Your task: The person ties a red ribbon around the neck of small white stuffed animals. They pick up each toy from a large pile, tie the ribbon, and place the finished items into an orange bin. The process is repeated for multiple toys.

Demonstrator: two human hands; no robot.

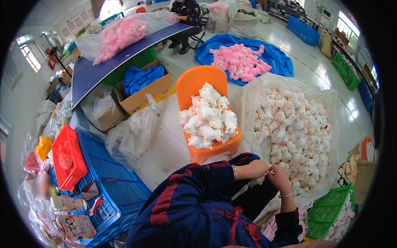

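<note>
Both my hands are close together above my lap, at the near edge of the heap of plush toys. My left hand (257, 168) is closed on a small white plush toy (257, 181), which shows below it and is partly hidden. My right hand (278, 177) pinches at a white bit between the two hands; whether it is part of the same toy I cannot make out. In front of me an orange chair (197, 78) bears a pile of white plush toys (209, 113). To its right, many more white plush toys (295, 132) lie on a clear plastic sheet (248, 103).
Blue crates (111, 173) with a red basket (70, 157) on top stand at my left. A green crate (331, 211) is at the near right. Farther off are a cardboard box (142, 101), pink plush toys (242, 62) on a blue sheet, and a person (188, 16) by a long table (124, 47).
</note>
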